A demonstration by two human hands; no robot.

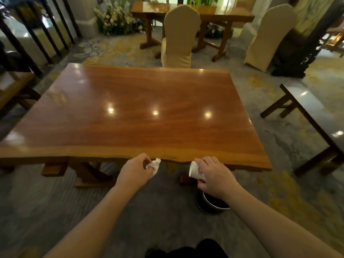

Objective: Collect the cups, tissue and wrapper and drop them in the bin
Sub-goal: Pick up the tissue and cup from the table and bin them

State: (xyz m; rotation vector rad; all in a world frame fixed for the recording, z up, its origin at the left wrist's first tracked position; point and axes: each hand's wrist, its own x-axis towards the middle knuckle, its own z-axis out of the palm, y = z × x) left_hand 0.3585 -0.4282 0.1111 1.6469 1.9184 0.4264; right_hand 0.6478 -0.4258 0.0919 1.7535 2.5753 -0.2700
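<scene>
Left hand: the left hand (134, 172) hung just off the near edge of the glossy wooden worktop (141, 112), fingers (147, 162) pinching a crumpled white tissue (154, 165).
Right hand: the right hand (214, 175) gripped a white paper cup with red print (195, 170), tilted, mouth facing left.
Bin: a round dark bin with a pale rim (211, 203) stood on the carpet under the right wrist.
Beyond: a cream-covered chair (178, 37) faced the worktop's far edge.

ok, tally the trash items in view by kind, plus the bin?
White paper cup with red print, in right hand: 1
Crumpled white tissue, in left hand: 1
Wrapper: 0 visible
Round dark bin on the floor: 1
Total: 3
</scene>
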